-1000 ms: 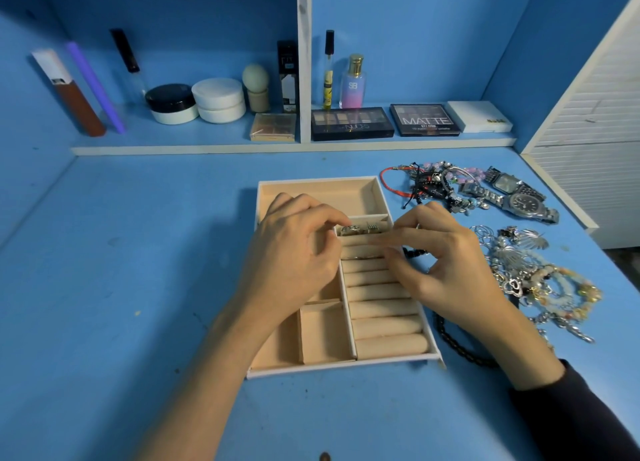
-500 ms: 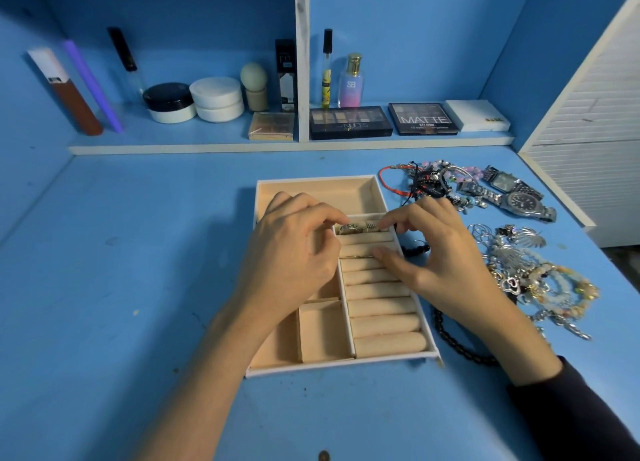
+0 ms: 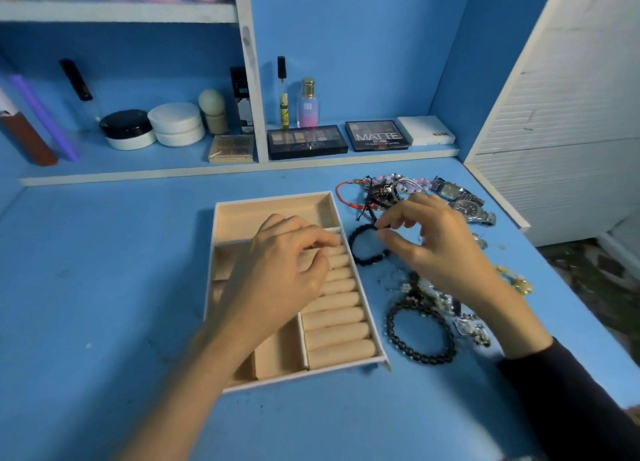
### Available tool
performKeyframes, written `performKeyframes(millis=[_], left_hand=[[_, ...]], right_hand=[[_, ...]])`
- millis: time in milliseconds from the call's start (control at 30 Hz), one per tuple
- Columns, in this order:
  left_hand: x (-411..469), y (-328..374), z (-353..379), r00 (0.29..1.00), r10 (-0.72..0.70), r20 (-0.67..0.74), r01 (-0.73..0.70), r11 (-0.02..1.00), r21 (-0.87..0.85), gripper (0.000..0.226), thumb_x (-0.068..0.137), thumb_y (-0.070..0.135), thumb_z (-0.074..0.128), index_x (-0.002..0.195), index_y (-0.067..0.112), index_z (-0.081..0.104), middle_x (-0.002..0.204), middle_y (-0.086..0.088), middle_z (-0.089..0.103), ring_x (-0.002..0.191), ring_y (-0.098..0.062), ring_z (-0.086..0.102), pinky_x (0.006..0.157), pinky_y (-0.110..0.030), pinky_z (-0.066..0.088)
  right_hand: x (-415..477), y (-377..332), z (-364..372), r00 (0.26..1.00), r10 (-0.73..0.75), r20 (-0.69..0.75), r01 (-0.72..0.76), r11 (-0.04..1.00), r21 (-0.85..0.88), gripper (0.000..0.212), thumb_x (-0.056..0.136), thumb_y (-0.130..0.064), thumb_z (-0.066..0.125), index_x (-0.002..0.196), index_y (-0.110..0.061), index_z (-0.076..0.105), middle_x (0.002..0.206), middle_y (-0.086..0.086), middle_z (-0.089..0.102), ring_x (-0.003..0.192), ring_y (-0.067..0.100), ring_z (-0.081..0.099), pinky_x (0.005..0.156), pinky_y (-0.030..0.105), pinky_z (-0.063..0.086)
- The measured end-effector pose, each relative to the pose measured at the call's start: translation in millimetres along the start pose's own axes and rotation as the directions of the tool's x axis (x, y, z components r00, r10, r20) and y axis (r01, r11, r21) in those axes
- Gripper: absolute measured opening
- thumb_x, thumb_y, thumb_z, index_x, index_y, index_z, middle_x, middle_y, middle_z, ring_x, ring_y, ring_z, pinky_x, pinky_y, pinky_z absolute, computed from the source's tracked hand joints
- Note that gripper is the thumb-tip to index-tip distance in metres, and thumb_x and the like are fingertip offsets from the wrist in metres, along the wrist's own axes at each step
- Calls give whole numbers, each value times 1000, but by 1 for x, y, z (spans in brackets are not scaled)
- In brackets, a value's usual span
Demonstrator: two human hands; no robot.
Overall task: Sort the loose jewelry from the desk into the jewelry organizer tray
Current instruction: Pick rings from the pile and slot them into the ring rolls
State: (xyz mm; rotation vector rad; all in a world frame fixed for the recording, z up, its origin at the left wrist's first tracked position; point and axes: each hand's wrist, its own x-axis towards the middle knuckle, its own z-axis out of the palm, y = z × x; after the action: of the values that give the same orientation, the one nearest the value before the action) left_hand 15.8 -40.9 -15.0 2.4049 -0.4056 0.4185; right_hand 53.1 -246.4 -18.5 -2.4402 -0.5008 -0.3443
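Head view: our right hand (image 3: 433,249) has its fingers (image 3: 398,214) pinching the black bead bracelet (image 3: 360,261) on the surface (image 3: 104,287) just beside the tray (image 3: 273,198), likely to lift it in. Our left hand (image 3: 280,273) rests loosely curled on the ring rolls (image 3: 339,329), probably steadying it.

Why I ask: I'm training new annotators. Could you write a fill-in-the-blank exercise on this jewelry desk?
1. The right hand pinches the small black bead bracelet, which lies to the ___ of the organizer tray.
2. The left hand is over the ring rolls of the ___.
3. The large black chain bracelet lies ___ the tray.
4. Two silver ___ lie near the white louvred panel.
Missing: right; tray; outside; watches.
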Motion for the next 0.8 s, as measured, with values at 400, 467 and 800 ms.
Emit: performKeyframes(millis=[400, 467, 800], left_hand=[[41, 53, 55, 988, 82, 133, -71, 994, -82, 17, 88, 16, 56, 95, 23, 69, 85, 12, 59, 92, -12, 52, 80, -19, 34], [44, 57, 60, 988, 72, 133, -59, 993, -99, 17, 88, 17, 55, 94, 24, 69, 85, 12, 58, 91, -12, 52, 82, -22, 38], [44, 56, 64, 992, 61, 113, -50, 994, -96, 15, 89, 19, 55, 92, 24, 69, 84, 13, 57, 92, -10, 50, 84, -22, 38]], right_hand=[[21, 49, -59, 926, 244, 289, -153, 940, -304, 14, 78, -29, 72, 88, -20, 69, 83, 0, 63, 76, 17, 58, 72, 32, 48], [24, 50, -57, 907, 262, 331, -143, 929, -342, 22, 76, -38, 72, 89, -21, 68, 84, -1, 62, 79, 17, 58, 74, 34, 50], [29, 53, -48, 905, 260, 337, -154, 939, -309, 15, 78, -32, 72, 84, -18, 71, 78, -3, 63, 68, 8, 53, 61, 23, 43]])
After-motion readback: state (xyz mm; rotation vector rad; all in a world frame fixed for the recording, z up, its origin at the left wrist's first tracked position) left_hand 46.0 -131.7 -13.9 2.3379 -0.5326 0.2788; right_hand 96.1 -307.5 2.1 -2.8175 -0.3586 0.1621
